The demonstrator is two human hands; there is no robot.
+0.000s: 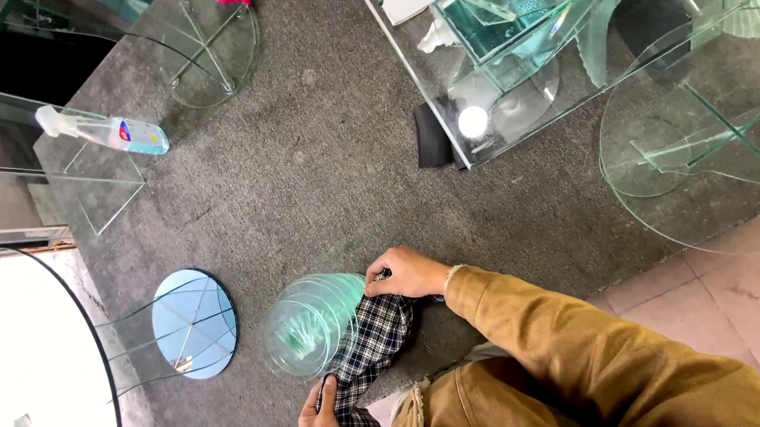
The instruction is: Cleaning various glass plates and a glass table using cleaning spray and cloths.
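Observation:
A stack of round clear glass discs (pixel 308 324) lies on the grey carpet (pixel 311 174) in front of me. A black-and-white checked cloth (pixel 374 338) is draped against the right side of the stack. My right hand (pixel 409 273), in a mustard sleeve, grips the cloth's upper end at the rim of the discs. My left hand (pixel 318 416) holds the cloth's lower end near the bottom edge of the view.
A spray bottle (pixel 103 132) lies on a glass stand at the left. A round bluish glass top (pixel 194 323) sits left of the discs. Glass tables and shelves (pixel 510 74) crowd the upper right, and tiled floor (pixel 736 285) shows at the right.

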